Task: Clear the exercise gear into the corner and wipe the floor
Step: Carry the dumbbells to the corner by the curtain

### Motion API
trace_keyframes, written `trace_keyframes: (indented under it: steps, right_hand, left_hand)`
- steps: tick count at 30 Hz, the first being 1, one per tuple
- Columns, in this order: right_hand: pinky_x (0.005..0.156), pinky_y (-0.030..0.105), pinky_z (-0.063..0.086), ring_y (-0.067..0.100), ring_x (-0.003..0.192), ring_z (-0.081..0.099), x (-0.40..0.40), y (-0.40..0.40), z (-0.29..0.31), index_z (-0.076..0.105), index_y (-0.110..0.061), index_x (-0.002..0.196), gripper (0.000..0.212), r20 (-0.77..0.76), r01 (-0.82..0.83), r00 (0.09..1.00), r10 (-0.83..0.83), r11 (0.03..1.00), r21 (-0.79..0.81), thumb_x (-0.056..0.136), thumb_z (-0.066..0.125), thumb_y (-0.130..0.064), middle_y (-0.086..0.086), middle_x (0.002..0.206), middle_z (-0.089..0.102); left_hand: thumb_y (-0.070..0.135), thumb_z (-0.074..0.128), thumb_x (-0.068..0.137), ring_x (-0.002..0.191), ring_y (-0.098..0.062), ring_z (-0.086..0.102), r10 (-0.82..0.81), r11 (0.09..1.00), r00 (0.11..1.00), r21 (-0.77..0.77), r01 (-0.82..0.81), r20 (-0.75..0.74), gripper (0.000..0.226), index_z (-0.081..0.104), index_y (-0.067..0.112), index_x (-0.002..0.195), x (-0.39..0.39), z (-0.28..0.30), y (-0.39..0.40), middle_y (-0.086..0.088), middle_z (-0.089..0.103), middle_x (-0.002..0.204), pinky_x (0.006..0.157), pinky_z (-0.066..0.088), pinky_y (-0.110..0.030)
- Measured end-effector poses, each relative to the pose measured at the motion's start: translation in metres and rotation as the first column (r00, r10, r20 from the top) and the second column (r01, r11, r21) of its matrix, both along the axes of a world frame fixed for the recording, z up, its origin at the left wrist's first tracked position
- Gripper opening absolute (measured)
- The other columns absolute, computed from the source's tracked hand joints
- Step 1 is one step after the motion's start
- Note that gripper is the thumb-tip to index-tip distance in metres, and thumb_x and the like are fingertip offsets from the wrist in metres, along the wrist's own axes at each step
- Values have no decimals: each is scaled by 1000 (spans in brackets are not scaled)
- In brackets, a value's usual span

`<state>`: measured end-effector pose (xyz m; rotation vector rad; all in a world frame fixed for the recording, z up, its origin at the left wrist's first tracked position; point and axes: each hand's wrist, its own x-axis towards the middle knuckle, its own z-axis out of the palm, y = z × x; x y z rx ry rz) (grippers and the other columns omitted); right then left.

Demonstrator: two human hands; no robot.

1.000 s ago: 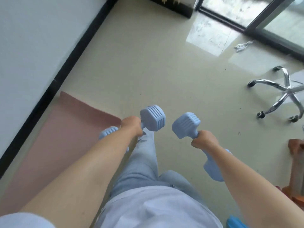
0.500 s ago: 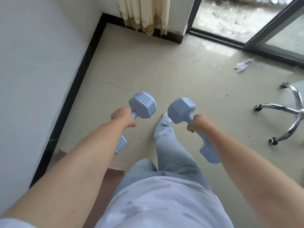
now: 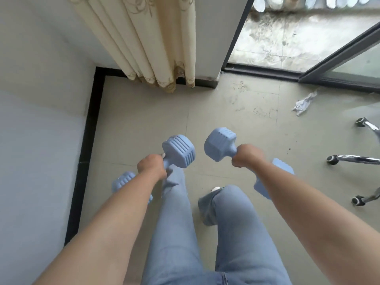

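Fingers of left hand [image 3: 152, 166] and right hand [image 3: 247, 155] each wrapped round 1 blue dumbbell [image 3: 178, 151], [image 3: 221, 144], both carried above the floor [image 3: 144, 124]. Corner [image 3: 100, 74] close ahead, so set-down looks pending; wiping looks not started.

The glossy beige tiled floor [image 3: 144, 120] meets white walls at a black skirting board [image 3: 86, 153]. A crumpled white-grey rag [image 3: 304, 104] lies on it near the dark sliding-door track [image 3: 261, 71]. Chrome chair-base legs with black castors [image 3: 349, 159] stand to the right.
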<state>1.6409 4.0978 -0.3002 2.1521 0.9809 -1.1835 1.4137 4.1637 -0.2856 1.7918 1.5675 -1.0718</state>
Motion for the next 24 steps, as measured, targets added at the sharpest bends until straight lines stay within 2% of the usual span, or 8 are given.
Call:
trace_keyframes:
  steps: [5, 10, 13, 15, 17, 19, 22, 24]
  right_hand:
    - [47, 20, 24, 12, 50, 33, 10, 94, -89, 34, -15, 60, 26, 24, 31, 999, -32, 998, 45, 83, 46, -11, -3, 60, 36]
    - [45, 21, 25, 14, 52, 37, 24, 146, -217, 35, -15, 61, 26, -7, -73, 997, 74, 996, 57, 84, 46, -7, -3, 62, 37]
    - [44, 20, 25, 20, 64, 45, 38, 168, -296, 40, -13, 70, 17, -6, -141, 990, 142, 987, 75, 85, 46, -7, -3, 63, 35]
    - [44, 21, 24, 16, 56, 40, 46, 182, -348, 42, -12, 77, 10, -1, -192, 981, 193, 975, 108, 84, 46, -6, -3, 64, 33]
    - [44, 22, 23, 13, 51, 32, 53, 200, -398, 39, -10, 71, 14, 15, -241, 970, 241, 959, 146, 83, 45, -4, -3, 65, 31]
    - [44, 22, 22, 15, 52, 34, 61, 221, -442, 34, -11, 63, 24, 30, -284, 959, 283, 942, 178, 82, 46, -3, -2, 65, 31]
    - [45, 23, 24, 22, 70, 43, 67, 259, -494, 47, -10, 84, 5, 66, -362, 931, 359, 887, 285, 84, 48, -5, 0, 71, 34]
    - [52, 25, 30, 23, 76, 43, 71, 282, -518, 56, -8, 103, 19, 94, -400, 915, 392, 850, 343, 84, 51, -8, 2, 74, 35]
  left_hand:
    - [10, 51, 90, 122, -28, 53, -139, 990, 990, 25, 139, 9, 33, 53, 11, 123, 26, -86, 99, -10, 54, 130, 94, 46, -33]
    - [3, 50, 89, 122, -28, 51, -298, 954, 954, 39, 298, -16, 34, 52, 9, 123, 48, -208, 154, -11, 51, 129, 96, 44, -34]
    - [2, 50, 89, 125, -26, 48, -362, 931, 932, 42, 363, -24, 37, 49, 9, 126, 55, -292, 173, -9, 48, 131, 97, 42, -34]
    - [3, 53, 88, 126, -24, 46, -404, 914, 914, 35, 405, -27, 40, 47, 9, 127, 61, -346, 184, -8, 47, 132, 98, 42, -33]
    - [4, 55, 88, 127, -23, 45, -449, 893, 893, 19, 450, -28, 43, 46, 9, 129, 68, -399, 196, -7, 46, 133, 98, 41, -31]
    - [5, 54, 89, 127, -23, 45, -493, 870, 870, 17, 493, -19, 43, 45, 10, 131, 75, -447, 208, -6, 45, 134, 99, 41, -31]
    - [7, 54, 90, 127, -24, 45, -549, 834, 836, 60, 548, -9, 41, 46, 9, 131, 85, -506, 226, -8, 45, 134, 100, 41, -33]
    - [7, 54, 90, 126, -25, 46, -559, 825, 829, 102, 556, -3, 39, 48, 8, 129, 92, -532, 238, -9, 46, 133, 99, 42, -33]
